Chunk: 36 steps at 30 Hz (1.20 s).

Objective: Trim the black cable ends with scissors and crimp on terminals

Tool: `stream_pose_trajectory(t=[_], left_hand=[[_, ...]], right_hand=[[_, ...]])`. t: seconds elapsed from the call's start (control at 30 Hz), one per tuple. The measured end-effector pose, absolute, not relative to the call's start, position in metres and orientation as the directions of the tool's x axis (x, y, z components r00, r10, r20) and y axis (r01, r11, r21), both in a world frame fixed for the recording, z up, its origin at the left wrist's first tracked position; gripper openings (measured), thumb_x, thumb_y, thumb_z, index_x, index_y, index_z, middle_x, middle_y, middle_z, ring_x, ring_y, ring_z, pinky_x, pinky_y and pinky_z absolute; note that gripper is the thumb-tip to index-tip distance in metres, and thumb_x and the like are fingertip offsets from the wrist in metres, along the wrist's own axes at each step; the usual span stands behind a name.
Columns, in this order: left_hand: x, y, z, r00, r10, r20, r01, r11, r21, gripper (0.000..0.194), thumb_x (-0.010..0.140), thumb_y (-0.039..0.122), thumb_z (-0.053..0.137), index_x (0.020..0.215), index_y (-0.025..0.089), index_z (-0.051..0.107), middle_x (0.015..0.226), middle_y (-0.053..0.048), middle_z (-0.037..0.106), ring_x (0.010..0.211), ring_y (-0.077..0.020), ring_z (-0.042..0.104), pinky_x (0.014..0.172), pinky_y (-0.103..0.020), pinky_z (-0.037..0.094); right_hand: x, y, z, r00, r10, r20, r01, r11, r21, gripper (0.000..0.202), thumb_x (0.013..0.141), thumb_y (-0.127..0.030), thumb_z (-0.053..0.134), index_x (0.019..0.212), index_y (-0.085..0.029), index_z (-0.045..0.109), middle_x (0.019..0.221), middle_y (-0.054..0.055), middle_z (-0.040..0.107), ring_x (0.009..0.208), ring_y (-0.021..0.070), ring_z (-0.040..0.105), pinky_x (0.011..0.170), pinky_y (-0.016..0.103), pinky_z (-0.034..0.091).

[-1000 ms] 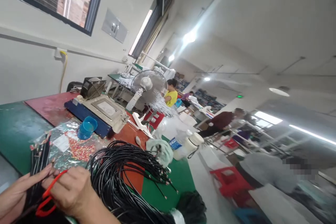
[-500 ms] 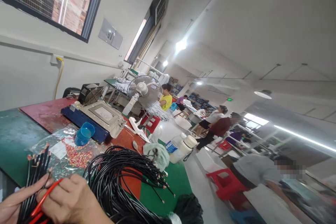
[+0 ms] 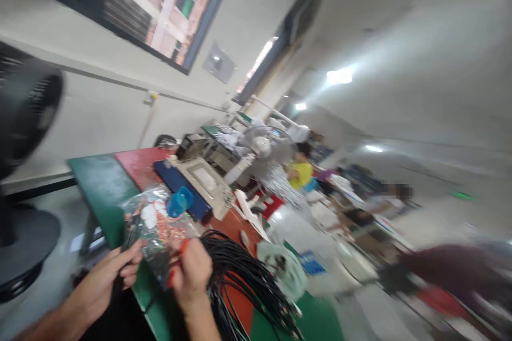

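At tbl (image 3: 102,184), L grip (image 3: 104,277) on blk cables (image 3: 130,230), R grip (image 3: 193,273) on red tool (image 3: 172,275).

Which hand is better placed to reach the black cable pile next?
Right, I'd say. The right hand is beside the black cable pile, though gripping red handles; the left hand is farther away.

We count 1 red-handled tool (image 3: 173,273), 1 blue cup (image 3: 180,202), 1 clear bag (image 3: 154,256), 1 blue-and-cream machine (image 3: 218,186), 1 pale green towel (image 3: 291,272), 2 big fans: 1 black (image 3: 30,106), 1 white (image 3: 264,145). Black cables (image 3: 232,261): many, too blurred for us to count.
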<state>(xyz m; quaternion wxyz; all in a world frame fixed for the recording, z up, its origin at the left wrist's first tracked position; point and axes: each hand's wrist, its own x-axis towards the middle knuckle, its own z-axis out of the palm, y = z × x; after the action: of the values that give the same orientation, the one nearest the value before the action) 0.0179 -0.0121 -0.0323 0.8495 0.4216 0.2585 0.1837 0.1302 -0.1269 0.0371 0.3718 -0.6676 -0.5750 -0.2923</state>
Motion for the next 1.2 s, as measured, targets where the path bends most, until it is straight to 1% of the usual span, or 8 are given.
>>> stream_pose_trajectory(t=[0.07,0.13,0.23,0.43,0.57,0.73,0.9,1.2], left_hand=[[0.019,-0.016,-0.024,0.794,0.519,-0.318,-0.144,0.668,0.730,0.035,0.073,0.048,0.063,0.079,0.015,0.054,0.057,0.008,0.038,0.044,-0.0018,0.027,0.043,-0.017,0.020],[0.023,-0.018,-0.017,0.797,0.532,-0.284,-0.188,0.667,0.721,0.039,0.073,0.051,0.062,0.086,0.016,0.053,0.055,0.009,0.035,0.042,-0.0021,0.022,0.041,-0.017,0.015],[0.030,-0.019,-0.016,0.786,0.568,-0.246,-0.243,0.648,0.722,0.044,0.073,0.055,0.059,0.093,0.017,0.049,0.052,0.010,0.035,0.040,-0.0022,0.018,0.040,-0.018,0.011],[0.040,-0.023,-0.027,0.773,0.606,-0.188,-0.223,0.538,0.813,0.044,0.077,0.057,0.052,0.097,0.018,0.045,0.050,0.011,0.032,0.041,-0.0039,0.019,0.039,-0.017,0.011],[0.044,-0.022,-0.034,0.749,0.650,-0.126,-0.203,0.407,0.890,0.039,0.081,0.055,0.049,0.087,0.017,0.047,0.049,0.010,0.033,0.043,-0.0046,0.024,0.039,-0.017,0.017],[0.045,-0.020,-0.040,0.729,0.677,-0.102,-0.210,0.362,0.908,0.038,0.082,0.055,0.047,0.080,0.018,0.045,0.049,0.010,0.034,0.042,-0.0042,0.026,0.039,-0.017,0.020],[0.045,-0.020,-0.041,0.739,0.665,-0.109,-0.197,0.368,0.909,0.038,0.083,0.055,0.045,0.080,0.018,0.044,0.047,0.010,0.034,0.040,-0.0044,0.026,0.040,-0.017,0.022],[0.046,-0.018,-0.041,0.750,0.656,-0.087,-0.190,0.339,0.921,0.035,0.084,0.053,0.044,0.079,0.018,0.043,0.048,0.010,0.033,0.042,-0.0048,0.027,0.042,-0.017,0.024]], right_hand=[[0.151,-0.128,0.046,0.345,0.542,0.766,0.930,-0.090,-0.356,0.021,0.087,-0.019,0.045,0.095,-0.015,0.064,0.073,0.005,0.066,0.062,0.0170,0.059,0.054,0.028,0.045],[0.176,-0.122,0.050,0.736,0.396,0.549,0.653,-0.201,-0.730,0.023,0.079,-0.033,0.060,0.089,-0.015,0.068,0.074,0.005,0.069,0.065,0.0190,0.062,0.060,0.029,0.049],[0.204,-0.110,0.050,0.833,0.357,0.422,0.519,-0.242,-0.820,0.041,0.070,-0.046,0.065,0.086,-0.009,0.070,0.073,0.007,0.070,0.067,0.0211,0.063,0.063,0.030,0.049],[0.219,-0.098,0.043,0.847,0.406,0.343,0.510,-0.440,-0.739,0.053,0.066,-0.061,0.061,0.083,-0.012,0.072,0.054,0.001,0.064,0.054,0.0177,0.056,0.052,0.024,0.042],[0.224,-0.089,0.037,0.818,0.439,0.373,0.571,-0.532,-0.626,0.053,0.070,-0.064,0.052,0.080,-0.016,0.072,0.056,0.003,0.065,0.056,0.0189,0.057,0.052,0.025,0.040],[0.229,-0.080,0.032,0.840,0.460,0.288,0.540,-0.651,-0.534,0.053,0.070,-0.065,0.048,0.081,-0.019,0.071,0.055,0.004,0.064,0.056,0.0212,0.057,0.053,0.027,0.039],[0.228,-0.078,0.033,0.823,0.511,0.248,0.556,-0.636,-0.535,0.048,0.072,-0.059,0.048,0.082,-0.018,0.070,0.053,0.004,0.062,0.051,0.0203,0.056,0.051,0.027,0.038],[0.235,-0.075,0.026,0.765,0.580,0.280,0.640,-0.632,-0.437,0.059,0.074,-0.066,0.039,0.082,-0.017,0.071,0.048,0.003,0.059,0.044,0.0184,0.051,0.046,0.026,0.034]])
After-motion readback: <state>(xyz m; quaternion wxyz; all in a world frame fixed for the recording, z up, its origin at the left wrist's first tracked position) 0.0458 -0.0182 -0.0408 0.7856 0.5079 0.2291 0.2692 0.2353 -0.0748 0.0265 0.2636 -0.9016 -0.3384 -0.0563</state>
